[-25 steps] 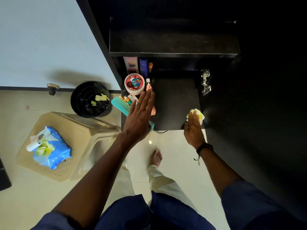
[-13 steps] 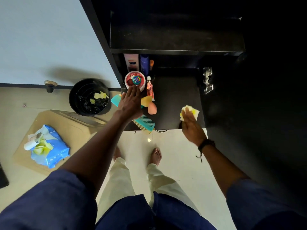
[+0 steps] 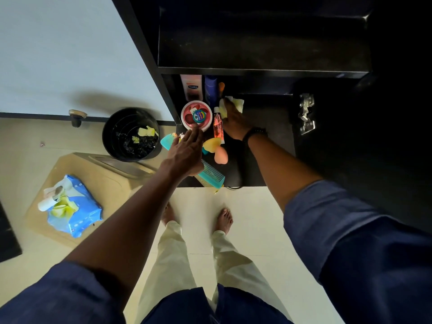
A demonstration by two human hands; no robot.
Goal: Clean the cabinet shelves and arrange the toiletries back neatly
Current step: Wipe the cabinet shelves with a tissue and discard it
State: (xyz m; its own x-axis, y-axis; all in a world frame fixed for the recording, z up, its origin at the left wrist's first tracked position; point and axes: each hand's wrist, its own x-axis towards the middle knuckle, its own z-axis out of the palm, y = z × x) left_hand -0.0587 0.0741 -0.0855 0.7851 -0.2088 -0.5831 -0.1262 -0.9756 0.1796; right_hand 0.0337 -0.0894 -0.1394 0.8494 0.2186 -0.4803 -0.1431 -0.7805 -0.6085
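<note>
- The black bin (image 3: 132, 134) stands on the floor at 9 o'clock of the lower shelf (image 3: 268, 141). It holds crumpled yellow wipes and dark scraps.
- At 7 o'clock of the bin, the blue wipes pack (image 3: 74, 211) lies on a beige stool (image 3: 100, 169), with yellow wipe bunched at its open flap.
- The round tub (image 3: 196, 115) sits at the shelf's left. It shows red on top, and we cannot tell lid from contents.
- At its 12 o'clock, a pink bottle (image 3: 191, 86) and a blue bottle (image 3: 210, 88) stand at the back.
- At its 3 o'clock, just beside it, lies an orange tube (image 3: 217, 123).
- At the tube's 6 o'clock, a yellow sponge (image 3: 211, 144) touches a peach sponge (image 3: 221, 155).
- Our left hand (image 3: 185, 153) is palm down, fingers straight, with the tips at the tub's 6 o'clock rim. It grips nothing and partly covers the teal comb (image 3: 211, 176).
- Our right hand (image 3: 233, 118), at 3 o'clock of the tube, lies flat with fingers stretched, pressing the yellow wipe (image 3: 238, 104) onto the shelf.
</note>
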